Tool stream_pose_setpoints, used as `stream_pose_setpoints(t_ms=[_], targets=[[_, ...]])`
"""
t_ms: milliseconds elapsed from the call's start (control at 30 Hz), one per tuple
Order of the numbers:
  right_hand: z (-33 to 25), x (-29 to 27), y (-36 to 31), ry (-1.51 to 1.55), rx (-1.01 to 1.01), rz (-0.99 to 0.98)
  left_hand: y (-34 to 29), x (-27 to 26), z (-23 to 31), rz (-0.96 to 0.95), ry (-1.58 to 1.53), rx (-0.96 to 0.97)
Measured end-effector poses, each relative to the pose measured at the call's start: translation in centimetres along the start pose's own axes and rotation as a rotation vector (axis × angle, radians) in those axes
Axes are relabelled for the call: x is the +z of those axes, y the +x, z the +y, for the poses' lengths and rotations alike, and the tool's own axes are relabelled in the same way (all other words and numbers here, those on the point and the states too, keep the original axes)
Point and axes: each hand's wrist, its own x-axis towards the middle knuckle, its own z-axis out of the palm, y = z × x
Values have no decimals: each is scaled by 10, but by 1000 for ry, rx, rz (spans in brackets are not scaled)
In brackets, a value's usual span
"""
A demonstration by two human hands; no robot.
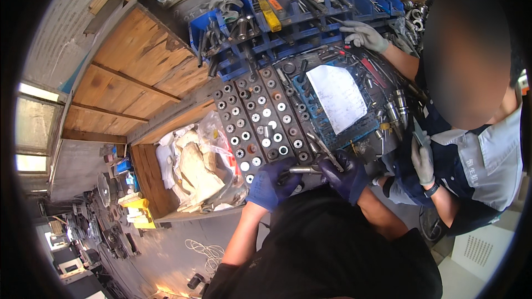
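Note:
My left hand and my right hand, both in dark blue gloves, grip the two ends of a slim metal tool held level at the near edge of a dark tool rack. The rack is full of round collets in rows. A white sheet of paper lies on the tools further right.
A co-worker in a grey and navy uniform stands at the right, one grey-gloved hand on the blue bins, the other low. Left are a wooden crate and a plastic bag of rags.

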Motion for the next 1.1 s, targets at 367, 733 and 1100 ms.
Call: stream_pose_setpoints(t_ms=[367, 733, 1100], targets=[[19, 15, -9, -115, -206, 4, -16, 17, -4, -47, 202, 190], [5, 22, -20, -158, -294, -118, -32, 21, -23, -40, 91, 180], [1, 24, -21, -185, -245, -177, -33, 1, -20, -94, 242, 194]])
